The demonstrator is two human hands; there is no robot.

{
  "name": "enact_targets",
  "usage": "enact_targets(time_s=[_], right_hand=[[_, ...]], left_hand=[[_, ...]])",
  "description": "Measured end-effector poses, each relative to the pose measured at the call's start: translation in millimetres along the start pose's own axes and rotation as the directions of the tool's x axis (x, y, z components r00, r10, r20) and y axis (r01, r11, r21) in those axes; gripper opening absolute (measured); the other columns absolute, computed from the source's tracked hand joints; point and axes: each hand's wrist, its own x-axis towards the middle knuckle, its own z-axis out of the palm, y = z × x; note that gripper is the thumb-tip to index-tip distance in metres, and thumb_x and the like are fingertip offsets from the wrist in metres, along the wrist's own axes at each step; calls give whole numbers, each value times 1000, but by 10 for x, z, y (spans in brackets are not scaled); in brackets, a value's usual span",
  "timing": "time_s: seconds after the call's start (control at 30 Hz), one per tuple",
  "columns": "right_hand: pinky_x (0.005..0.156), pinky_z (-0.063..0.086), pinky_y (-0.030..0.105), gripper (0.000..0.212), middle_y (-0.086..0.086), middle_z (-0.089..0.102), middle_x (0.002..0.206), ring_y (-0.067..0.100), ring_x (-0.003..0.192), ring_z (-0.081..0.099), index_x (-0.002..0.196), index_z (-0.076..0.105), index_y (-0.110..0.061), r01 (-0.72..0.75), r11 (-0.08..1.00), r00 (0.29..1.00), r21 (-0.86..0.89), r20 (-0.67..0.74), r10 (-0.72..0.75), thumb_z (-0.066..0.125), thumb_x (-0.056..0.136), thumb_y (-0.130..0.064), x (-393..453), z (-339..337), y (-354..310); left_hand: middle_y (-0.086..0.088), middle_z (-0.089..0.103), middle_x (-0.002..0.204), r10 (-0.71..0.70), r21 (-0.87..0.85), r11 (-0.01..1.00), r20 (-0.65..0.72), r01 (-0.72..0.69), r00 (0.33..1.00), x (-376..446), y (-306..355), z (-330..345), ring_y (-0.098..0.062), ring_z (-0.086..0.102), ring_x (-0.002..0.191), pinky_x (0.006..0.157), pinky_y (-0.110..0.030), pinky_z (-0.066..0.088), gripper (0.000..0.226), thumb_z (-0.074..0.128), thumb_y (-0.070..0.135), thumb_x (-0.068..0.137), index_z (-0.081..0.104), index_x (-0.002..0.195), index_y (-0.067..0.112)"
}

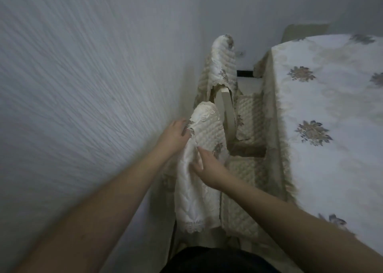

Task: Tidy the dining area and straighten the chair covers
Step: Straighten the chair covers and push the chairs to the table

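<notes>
A quilted cream chair cover [207,127] with lace trim and a flower print hangs over the back of the nearest chair, its white flap [192,200] drooping toward me. My left hand [175,136] grips the cover's left edge near the top of the chair back. My right hand [209,167] pinches a fold of the same cover lower down, on its right side. A second chair [224,65] beyond it wears a matching cover, with a bare pale wooden slat [227,107] showing below it.
A textured white wall [83,86] runs close along the left. The dining table [331,117], under a white flowered cloth, stands at the right, its cloth hanging down beside the quilted seat cushions [246,173]. The chairs fill the narrow gap between wall and table.
</notes>
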Motion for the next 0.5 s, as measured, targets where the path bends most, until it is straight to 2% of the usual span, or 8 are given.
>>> enact_targets(time_s=[0.07,0.13,0.2,0.23,0.33,0.43,0.5], right_hand=[[110,26,34,70,9,30,152,24,139,30,149,19,-9,-93,990,996,108,22,91,42,95,-48,-124,210,-77],[113,23,32,82,7,22,155,22,141,24,150,12,-9,-147,974,988,172,-10,151,45,91,-55,-207,408,-143],[115,18,31,93,8,13,158,21,144,16,151,3,-8,-164,961,980,221,-76,184,55,88,-52,-303,605,-218],[116,17,32,98,8,8,159,20,144,12,151,-2,-9,-161,958,976,238,-105,190,60,85,-49,-366,710,-275],[117,16,33,104,2,1,159,18,145,6,150,-8,-16,-171,945,954,278,-194,230,66,79,-36,-509,971,-395],[112,19,24,97,-3,5,159,14,144,13,151,-7,-21,-143,966,940,217,-276,201,62,83,-27,-505,999,-321],[108,23,22,96,-5,7,159,14,143,18,151,-5,-23,-128,973,946,190,-270,177,61,82,-25,-506,924,-293]], left_hand=[[-13,45,140,-25,16,1000,130,23,991,163,68,57,-30,42,129,105,-36,35,58,46,36,90,37,142,12],[-14,25,155,-36,111,994,265,7,963,285,104,132,-31,32,137,109,-35,30,74,48,39,92,14,152,11],[-12,4,160,-41,209,977,348,-35,937,371,130,183,-30,27,140,108,-33,28,85,50,36,93,-7,152,12],[-11,0,161,-37,232,971,356,-50,934,404,148,197,-31,28,139,106,-32,30,87,51,34,93,-10,152,14],[-10,-1,161,-28,222,974,346,-53,938,498,174,247,-33,29,138,103,-34,33,84,50,25,91,-7,153,18],[-11,7,159,-38,148,989,307,-8,951,573,171,283,-33,29,139,105,-35,32,80,50,19,90,1,154,19],[-13,13,158,-27,98,995,283,-1,959,597,165,289,-33,28,139,107,-34,29,79,51,16,89,5,154,17]])
